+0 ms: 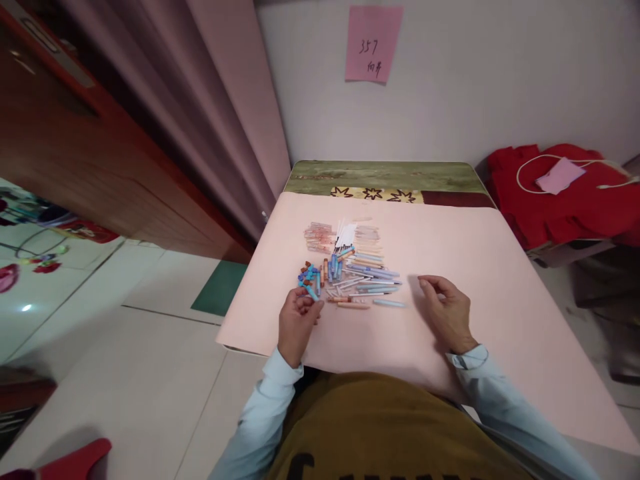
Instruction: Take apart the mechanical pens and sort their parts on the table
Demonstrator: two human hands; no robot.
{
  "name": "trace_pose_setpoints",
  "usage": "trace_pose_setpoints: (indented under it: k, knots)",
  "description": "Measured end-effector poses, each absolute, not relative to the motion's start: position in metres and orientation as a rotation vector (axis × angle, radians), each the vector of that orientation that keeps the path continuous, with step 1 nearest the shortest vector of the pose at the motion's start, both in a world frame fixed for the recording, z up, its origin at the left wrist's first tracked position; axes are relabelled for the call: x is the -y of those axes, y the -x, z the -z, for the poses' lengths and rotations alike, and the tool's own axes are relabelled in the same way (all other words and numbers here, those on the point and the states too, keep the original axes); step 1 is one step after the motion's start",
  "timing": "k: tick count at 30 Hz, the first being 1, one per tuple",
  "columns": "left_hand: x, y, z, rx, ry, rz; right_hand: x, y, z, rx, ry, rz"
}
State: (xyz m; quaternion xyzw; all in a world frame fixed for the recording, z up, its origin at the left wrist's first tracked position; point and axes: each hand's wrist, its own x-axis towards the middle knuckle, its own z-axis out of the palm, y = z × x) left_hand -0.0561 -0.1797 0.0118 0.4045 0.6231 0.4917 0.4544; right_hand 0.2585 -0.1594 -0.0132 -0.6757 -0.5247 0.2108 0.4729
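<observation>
Head view: left fingers (305,304) are pressed together on a short blue piece (313,292), thumb against forefinger, at the near left edge of the pile of pen parts (357,270). The left hand (296,325) sits low over the pink sheet (500,280). Right fingers (429,285) are curled in, tips close to the thumb. We can't tell if they pinch anything; too small. The right hand (449,313) lies knuckles up on the sheet, right of the pile, near a pale blue barrel (389,303).

Our call on the grip:
- Hold the blue piece by its middle and leave its ends clear.
- Lift straight up so the loose pieces beside it don't scatter.
- Plant the wrist for steadiness.

The piece is short, round, light blue plastic, angled toward the near right. We judge it light and slippery, so it would probably roll on the sheet.

Pile layout:
- Left: blue and orange short pieces.
- Right: long pale barrels, fanned out.
- Far side: white refills (345,233) and clear sleeves (319,235).
</observation>
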Motion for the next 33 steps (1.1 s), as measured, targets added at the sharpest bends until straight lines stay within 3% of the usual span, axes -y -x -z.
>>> trace_pose_setpoints:
  k: [6, 13, 26, 33]
  knots:
    - [0.185, 0.062, -0.014, -2.05, -1.72, -0.7, 0.162, -0.26, 0.026, 1.294, 1.632, -0.533]
    - [0.177, 0.049, -0.019, -2.189, -1.88, -0.319, 0.161, -0.259, 0.029, 1.306, 1.633, -0.521]
    - [0.18, 0.054, 0.001, -2.188, -2.153, -0.634, 0.152, -0.259, 0.018, 1.325, 1.568, -0.6]
    - [0.185, 0.019, 0.004, -1.812, -2.438, -0.875, 0.119, -0.25, 0.002, 1.667, 1.44, -0.471]
